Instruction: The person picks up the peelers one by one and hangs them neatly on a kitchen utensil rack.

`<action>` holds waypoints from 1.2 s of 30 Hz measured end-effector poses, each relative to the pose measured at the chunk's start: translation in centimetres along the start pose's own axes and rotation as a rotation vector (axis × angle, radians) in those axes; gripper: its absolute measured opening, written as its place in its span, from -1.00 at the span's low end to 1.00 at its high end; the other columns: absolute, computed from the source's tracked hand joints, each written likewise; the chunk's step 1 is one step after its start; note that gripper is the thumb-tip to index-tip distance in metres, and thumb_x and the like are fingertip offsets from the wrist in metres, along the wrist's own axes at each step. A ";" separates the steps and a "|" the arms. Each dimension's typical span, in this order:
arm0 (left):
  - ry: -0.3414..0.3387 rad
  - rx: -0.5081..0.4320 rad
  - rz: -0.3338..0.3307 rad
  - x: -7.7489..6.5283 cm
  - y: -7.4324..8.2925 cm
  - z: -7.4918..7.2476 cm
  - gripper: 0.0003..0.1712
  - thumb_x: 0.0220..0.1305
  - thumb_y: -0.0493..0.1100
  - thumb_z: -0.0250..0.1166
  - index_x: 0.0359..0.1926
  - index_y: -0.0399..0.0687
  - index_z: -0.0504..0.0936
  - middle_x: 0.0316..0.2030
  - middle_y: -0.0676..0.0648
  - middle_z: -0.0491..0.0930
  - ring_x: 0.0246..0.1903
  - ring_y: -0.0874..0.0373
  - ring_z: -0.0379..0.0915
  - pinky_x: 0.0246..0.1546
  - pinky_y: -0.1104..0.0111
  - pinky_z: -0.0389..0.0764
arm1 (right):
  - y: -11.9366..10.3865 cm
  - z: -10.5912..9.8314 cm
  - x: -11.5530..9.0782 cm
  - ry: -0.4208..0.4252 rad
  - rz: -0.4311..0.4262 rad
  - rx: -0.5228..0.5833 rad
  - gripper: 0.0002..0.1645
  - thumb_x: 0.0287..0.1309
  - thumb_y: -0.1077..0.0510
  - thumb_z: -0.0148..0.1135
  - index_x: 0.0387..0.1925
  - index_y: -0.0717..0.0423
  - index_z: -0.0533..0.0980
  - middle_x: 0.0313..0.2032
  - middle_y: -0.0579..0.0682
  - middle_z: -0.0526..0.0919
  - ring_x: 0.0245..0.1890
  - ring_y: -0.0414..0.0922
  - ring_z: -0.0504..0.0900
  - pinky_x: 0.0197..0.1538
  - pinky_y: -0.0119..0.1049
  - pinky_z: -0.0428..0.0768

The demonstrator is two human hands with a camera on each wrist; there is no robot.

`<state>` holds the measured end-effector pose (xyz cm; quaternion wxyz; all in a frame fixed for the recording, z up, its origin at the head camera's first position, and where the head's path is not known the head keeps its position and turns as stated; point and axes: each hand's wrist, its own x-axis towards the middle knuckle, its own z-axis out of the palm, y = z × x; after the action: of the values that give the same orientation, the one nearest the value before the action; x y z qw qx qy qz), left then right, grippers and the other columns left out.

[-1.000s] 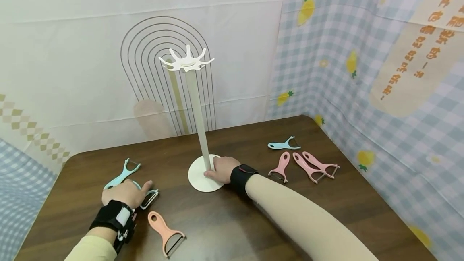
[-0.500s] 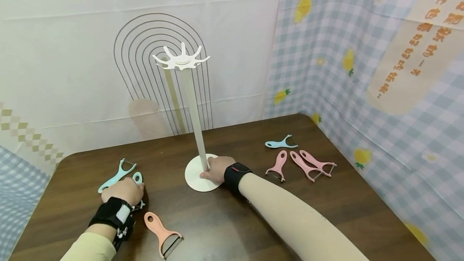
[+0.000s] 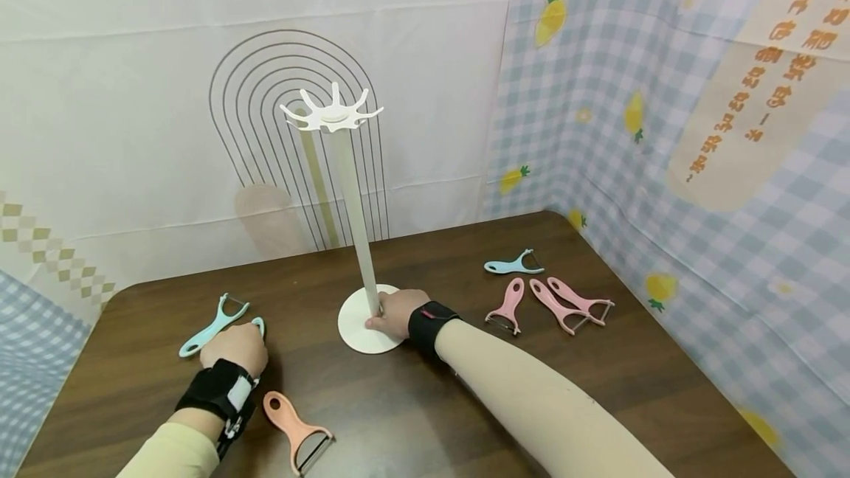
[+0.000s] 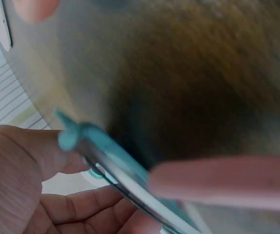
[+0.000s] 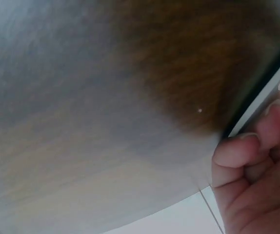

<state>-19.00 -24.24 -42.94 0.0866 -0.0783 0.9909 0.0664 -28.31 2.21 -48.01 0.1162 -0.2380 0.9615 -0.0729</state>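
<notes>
My left hand [image 3: 234,351] grips a teal peeler [image 4: 106,141] over the left part of the table. In the left wrist view the thumb and curled fingers are around it, its blade end facing the camera. In the head view only its handle end shows past the knuckles. Another light-blue peeler [image 3: 214,327] lies just left of that hand, and an orange peeler [image 3: 292,423] lies nearer the front. A white stand [image 3: 356,227] with upturned hooks around its top rises mid-table. My right hand [image 3: 397,313] holds its round base, fingertips curled at the edge in the right wrist view.
On the right of the brown table [image 3: 425,419] lie a blue peeler [image 3: 513,265] and pink peelers [image 3: 510,304], two of them overlapping. A white patterned cloth [image 3: 438,80] hangs behind, and a checked cloth [image 3: 617,168] hangs at the right.
My left hand has closed around the teal peeler, drawn it in and turned, so its blade end is now hidden in the head view. The right hand stays at the stand's base.
</notes>
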 end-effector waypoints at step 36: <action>0.038 -0.031 0.142 -0.3 -1.4 -1.1 -0.88 0.05 -0.45 0.19 -0.57 -0.25 0.53 -0.52 -0.24 0.58 -0.54 -0.09 0.50 -0.56 -0.02 0.49 | -0.4 -0.8 -0.5 0.022 -0.035 0.030 -0.58 0.28 -0.30 0.04 -0.24 -0.13 0.59 -0.52 -0.23 0.55 -0.43 -0.22 0.52 -0.33 -0.24 0.46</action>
<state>-18.65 -25.75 -41.95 0.0614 -0.0103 0.9943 0.0863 -27.88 2.15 -47.03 0.1080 -0.2525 0.9572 -0.0919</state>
